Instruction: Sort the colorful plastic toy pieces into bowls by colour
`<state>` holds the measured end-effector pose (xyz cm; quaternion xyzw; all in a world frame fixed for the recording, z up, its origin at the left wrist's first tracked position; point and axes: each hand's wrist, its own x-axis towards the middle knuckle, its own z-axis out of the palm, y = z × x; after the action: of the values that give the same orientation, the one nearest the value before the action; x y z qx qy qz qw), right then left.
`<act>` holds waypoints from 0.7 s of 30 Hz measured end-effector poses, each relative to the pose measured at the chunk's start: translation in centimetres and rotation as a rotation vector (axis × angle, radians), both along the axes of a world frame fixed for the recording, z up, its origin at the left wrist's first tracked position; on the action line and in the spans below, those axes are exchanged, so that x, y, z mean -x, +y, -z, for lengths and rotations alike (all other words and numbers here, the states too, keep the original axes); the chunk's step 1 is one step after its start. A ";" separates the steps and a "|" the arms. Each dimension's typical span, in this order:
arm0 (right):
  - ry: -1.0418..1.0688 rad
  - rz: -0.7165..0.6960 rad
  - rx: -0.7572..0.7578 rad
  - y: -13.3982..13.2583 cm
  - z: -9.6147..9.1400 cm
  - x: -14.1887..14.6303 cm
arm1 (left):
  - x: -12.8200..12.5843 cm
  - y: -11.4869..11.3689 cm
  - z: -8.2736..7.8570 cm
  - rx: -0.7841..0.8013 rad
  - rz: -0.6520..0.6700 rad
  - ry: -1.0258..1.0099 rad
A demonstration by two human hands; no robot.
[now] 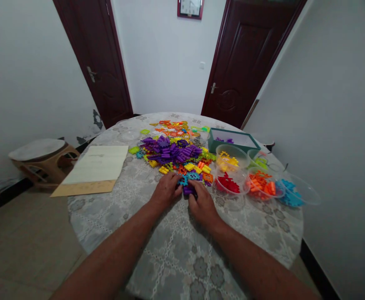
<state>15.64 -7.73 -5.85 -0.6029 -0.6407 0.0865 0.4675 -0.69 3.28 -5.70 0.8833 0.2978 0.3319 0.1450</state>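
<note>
My left hand is at the near edge of a heap of plastic building pieces, its fingers closed at a blue gear-shaped piece. Close beside it, my right hand is curled round a purple piece, with the thumb on the near side. The fingertips partly cover both pieces, and I cannot tell whether the two are joined. Another blue piece lies just beyond the fingers. Behind the hands rises a pile of purple pieces, with yellow blocks and an orange piece around its front.
On the right stand clear tubs of yellow, red, orange and blue pieces. A green box holds some purple ones. Paper lies at left on the patterned tablecloth. Orange pieces spread at the back.
</note>
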 end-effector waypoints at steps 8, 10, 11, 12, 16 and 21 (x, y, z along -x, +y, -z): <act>-0.076 -0.054 -0.030 0.5 1.4 -0.3 | -0.1 -0.1 0.1 -0.031 -0.056 0.062; -0.100 -0.053 -0.034 0.6 1.7 -0.4 | -0.1 -0.2 -0.1 -0.039 -0.060 0.070; -0.106 -0.055 -0.033 0.6 1.7 -0.5 | -0.1 -0.3 -0.2 -0.048 -0.061 0.072; -0.108 -0.062 -0.031 0.6 1.6 -0.5 | 0.0 -0.4 -0.3 -0.059 -0.063 0.075; -0.080 -0.107 -0.017 0.6 0.9 -1.0 | 0.1 -0.9 -0.7 -0.111 -0.064 0.077; 0.014 -0.106 -0.020 0.8 0.5 -1.3 | 0.1 -1.8 -1.5 -0.129 -0.081 0.069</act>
<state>16.94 -6.93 -6.31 -0.5628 -0.6693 0.1089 0.4726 -0.81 1.49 -4.22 0.8888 0.3162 0.3255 0.0637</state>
